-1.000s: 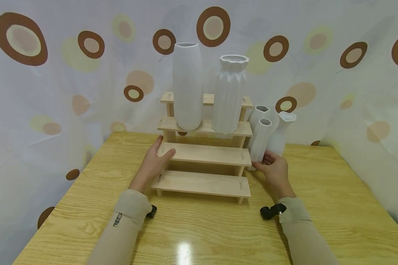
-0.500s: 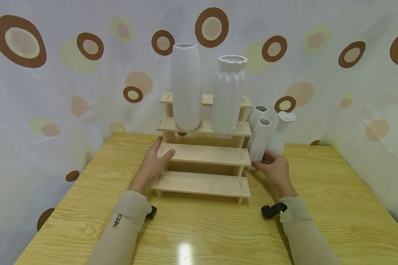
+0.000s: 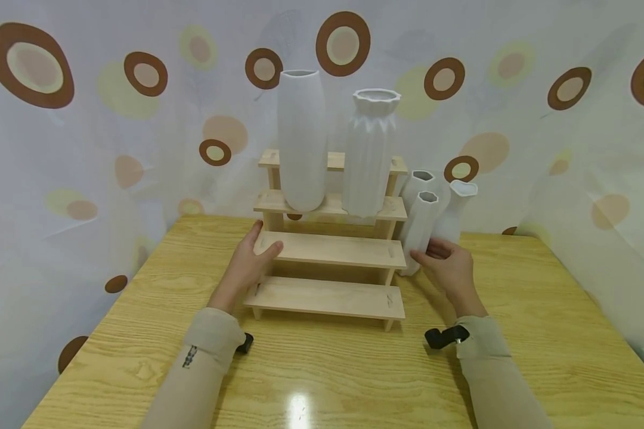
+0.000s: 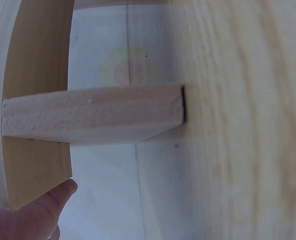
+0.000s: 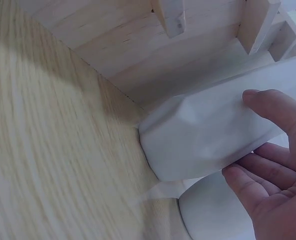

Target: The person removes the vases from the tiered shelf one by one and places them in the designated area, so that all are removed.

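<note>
A four-tier wooden display stand point(image 3: 327, 298) stands in the middle of the table. My left hand point(image 3: 247, 260) holds its left end, thumb over the third board from the top and fingers along the side. In the left wrist view, fingertips point(image 4: 65, 190) show by a board's edge. Right of the stand, my right hand point(image 3: 451, 265) grips the lower part of a slim white faceted vase point(image 3: 420, 226), thumb on one face and fingers on the other side. In the right wrist view, the vase's base point(image 5: 160, 150) is right at the table.
A tall smooth white vase point(image 3: 302, 143) and a pleated white vase point(image 3: 370, 161) stand on the stand's second board from the top. Behind the gripped vase are a white vase point(image 3: 423, 176) and a flared-neck vase point(image 3: 451, 214). A patterned cloth point(image 3: 139, 131) hangs behind the table point(image 3: 327, 369).
My right hand has shifted slightly up and right on the slim vase, its thumb now higher. The left hand and the stand stay put.
</note>
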`<state>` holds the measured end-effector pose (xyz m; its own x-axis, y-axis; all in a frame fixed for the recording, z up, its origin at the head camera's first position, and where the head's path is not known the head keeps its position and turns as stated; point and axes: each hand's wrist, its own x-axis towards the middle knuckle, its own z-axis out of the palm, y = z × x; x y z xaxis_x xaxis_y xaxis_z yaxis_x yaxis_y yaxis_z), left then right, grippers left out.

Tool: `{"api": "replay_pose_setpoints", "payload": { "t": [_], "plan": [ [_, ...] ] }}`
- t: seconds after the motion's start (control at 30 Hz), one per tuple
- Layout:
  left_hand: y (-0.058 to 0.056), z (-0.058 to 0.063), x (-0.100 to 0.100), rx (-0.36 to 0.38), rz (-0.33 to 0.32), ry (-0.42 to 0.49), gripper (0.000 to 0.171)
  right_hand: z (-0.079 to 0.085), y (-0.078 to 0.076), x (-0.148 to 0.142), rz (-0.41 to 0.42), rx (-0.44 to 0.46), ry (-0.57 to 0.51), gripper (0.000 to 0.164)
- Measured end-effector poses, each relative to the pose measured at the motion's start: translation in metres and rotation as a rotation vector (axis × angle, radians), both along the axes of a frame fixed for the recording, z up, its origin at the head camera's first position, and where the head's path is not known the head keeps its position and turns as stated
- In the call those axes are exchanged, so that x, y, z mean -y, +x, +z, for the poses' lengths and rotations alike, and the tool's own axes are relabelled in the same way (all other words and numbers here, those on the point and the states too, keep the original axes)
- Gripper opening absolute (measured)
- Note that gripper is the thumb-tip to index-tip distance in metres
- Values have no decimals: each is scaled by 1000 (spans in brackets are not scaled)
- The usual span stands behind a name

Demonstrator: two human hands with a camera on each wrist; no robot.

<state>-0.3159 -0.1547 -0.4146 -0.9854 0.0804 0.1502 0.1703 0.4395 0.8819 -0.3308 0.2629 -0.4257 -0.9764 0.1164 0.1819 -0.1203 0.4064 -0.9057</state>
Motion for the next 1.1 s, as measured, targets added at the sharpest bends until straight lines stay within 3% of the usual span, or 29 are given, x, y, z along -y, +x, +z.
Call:
{"api": "replay_pose_setpoints", "payload": {
  "t": [0.53, 1.1],
  "plan": [
    [-1, -2, 0, 5, 2, -2, 89, 13, 2, -1, -39, -40, -68, 56],
    [0, -1, 1, -6, -4, -4, 90, 38, 14, -1, -73, -20, -74, 59]
  ]
}}
